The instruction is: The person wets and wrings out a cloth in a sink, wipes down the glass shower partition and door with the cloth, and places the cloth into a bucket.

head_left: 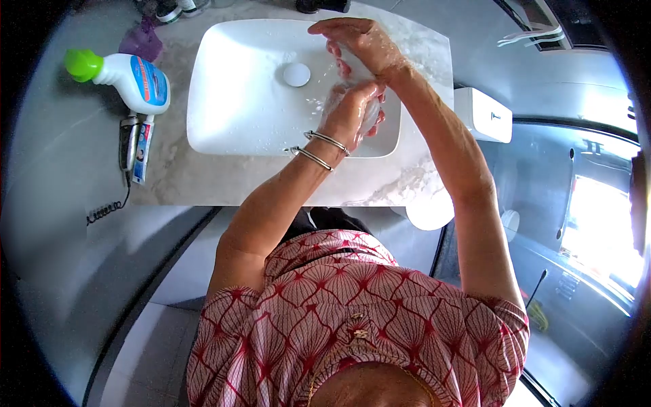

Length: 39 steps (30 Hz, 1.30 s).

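Both hands are wet and close together over the right part of a white basin (237, 88). My left hand (352, 112), with two silver bangles (319, 152) at its wrist, has its fingers curled round something clear and glossy that I cannot make out. Just above it, my right hand (359, 47) is cupped, thumb and fingers apart, with a translucent gleam beside its palm that could be water. Droplets show in the basin to the left of the hands, near the round white drain cover (296, 74).
A white spray bottle (146, 85) with a green head lies left of the basin, near a toothpaste tube (142, 152) and a silver handheld device (128, 144) with a coiled cord. A white box (483, 114) is right of the marbled counter (271, 183). Dark items (322, 5) sit behind the basin.
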Available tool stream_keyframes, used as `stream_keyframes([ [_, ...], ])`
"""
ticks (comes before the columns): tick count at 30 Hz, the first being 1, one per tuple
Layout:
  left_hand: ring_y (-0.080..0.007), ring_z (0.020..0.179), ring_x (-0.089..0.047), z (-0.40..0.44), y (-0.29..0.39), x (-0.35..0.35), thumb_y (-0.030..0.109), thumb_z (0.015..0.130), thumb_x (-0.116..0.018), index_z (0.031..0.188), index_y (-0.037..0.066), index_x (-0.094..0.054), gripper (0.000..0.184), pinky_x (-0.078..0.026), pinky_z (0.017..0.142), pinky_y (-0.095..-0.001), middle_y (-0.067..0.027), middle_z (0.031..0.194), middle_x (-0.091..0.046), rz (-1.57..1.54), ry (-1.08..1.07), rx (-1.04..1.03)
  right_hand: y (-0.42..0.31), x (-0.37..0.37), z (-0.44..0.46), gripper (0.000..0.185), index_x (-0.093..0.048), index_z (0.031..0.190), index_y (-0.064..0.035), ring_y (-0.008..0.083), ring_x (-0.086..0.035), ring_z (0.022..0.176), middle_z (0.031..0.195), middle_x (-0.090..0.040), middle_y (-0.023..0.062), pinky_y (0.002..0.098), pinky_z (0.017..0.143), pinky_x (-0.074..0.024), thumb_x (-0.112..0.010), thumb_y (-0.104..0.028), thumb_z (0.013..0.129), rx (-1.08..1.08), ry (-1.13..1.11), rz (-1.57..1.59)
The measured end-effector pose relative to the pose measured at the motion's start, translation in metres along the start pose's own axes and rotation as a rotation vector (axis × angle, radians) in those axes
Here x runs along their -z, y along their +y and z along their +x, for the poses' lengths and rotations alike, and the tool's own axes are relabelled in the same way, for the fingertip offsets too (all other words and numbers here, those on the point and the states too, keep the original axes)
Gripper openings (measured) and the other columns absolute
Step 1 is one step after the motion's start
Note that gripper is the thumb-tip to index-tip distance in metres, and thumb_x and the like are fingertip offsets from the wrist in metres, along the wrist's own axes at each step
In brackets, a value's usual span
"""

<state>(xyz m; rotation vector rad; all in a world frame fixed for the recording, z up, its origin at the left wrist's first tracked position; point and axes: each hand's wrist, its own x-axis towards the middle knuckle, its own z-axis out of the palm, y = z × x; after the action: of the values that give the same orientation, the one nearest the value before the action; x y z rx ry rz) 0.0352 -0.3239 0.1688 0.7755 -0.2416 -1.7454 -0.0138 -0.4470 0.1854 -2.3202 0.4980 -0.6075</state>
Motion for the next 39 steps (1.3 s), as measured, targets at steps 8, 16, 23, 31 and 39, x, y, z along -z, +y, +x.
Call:
stream_keyframes([
  [8,-0.0153,0.050,-0.054,0.029,-0.017,0.017,0.020,0.076,-0.060,0.084,0.004,-0.053,0.018,-0.038,0.037,-0.0279,-0.0043,0.065,-0.055,0.324,0.178,-0.198,0.003,-0.017,0.004,0.019,-0.066,0.092,-0.0096,0.0126,-0.063,0.068,0.076,-0.065,0.0061,0.0273,0.064,-0.0533,-0.050,-0.013,0.082,-0.527,0.004,0.124],
  [16,-0.0382,0.070,-0.059,0.075,-0.051,0.054,0.026,0.073,-0.065,0.090,-0.004,-0.053,0.037,-0.048,0.061,-0.0406,-0.0211,0.078,-0.059,1.180,0.344,-0.907,0.028,-0.050,-0.008,0.021,-0.065,0.092,-0.0087,0.0151,-0.057,0.054,0.066,-0.061,0.0070,0.0291,0.056,-0.0496,-0.048,-0.018,0.085,-0.457,0.191,-0.191],
  [23,-0.0259,0.100,-0.053,0.102,-0.057,0.105,0.033,0.070,-0.069,0.114,-0.003,-0.045,0.061,-0.041,0.084,-0.0372,-0.0190,0.112,-0.053,0.471,-0.260,-0.317,0.010,-0.057,-0.037,0.027,-0.057,0.103,-0.0099,0.0368,-0.060,0.082,0.085,-0.062,0.0185,0.0449,0.075,-0.0481,-0.059,-0.024,0.080,-0.498,0.380,-0.114],
  [31,-0.0258,0.110,-0.046,0.017,0.012,0.076,-0.003,0.069,-0.064,0.124,-0.002,-0.039,0.061,-0.037,0.094,-0.0369,-0.0159,0.119,-0.047,1.221,-0.233,-0.391,-0.025,0.000,-0.121,0.062,-0.037,0.129,-0.0054,0.0151,-0.057,0.059,0.088,-0.062,0.0084,0.0275,0.054,-0.0496,-0.058,-0.041,0.082,-0.860,0.422,0.735],
  [39,-0.0244,0.112,-0.043,0.014,0.026,0.047,0.024,0.082,-0.057,0.126,0.004,-0.041,0.050,-0.041,0.086,-0.0356,-0.0141,0.124,-0.045,1.086,-0.315,-0.178,-0.044,0.000,-0.167,0.040,-0.054,0.109,-0.0033,0.0134,-0.052,0.087,0.094,-0.057,0.0061,0.0273,0.075,-0.0439,-0.061,-0.013,0.071,-0.606,0.741,0.949],
])
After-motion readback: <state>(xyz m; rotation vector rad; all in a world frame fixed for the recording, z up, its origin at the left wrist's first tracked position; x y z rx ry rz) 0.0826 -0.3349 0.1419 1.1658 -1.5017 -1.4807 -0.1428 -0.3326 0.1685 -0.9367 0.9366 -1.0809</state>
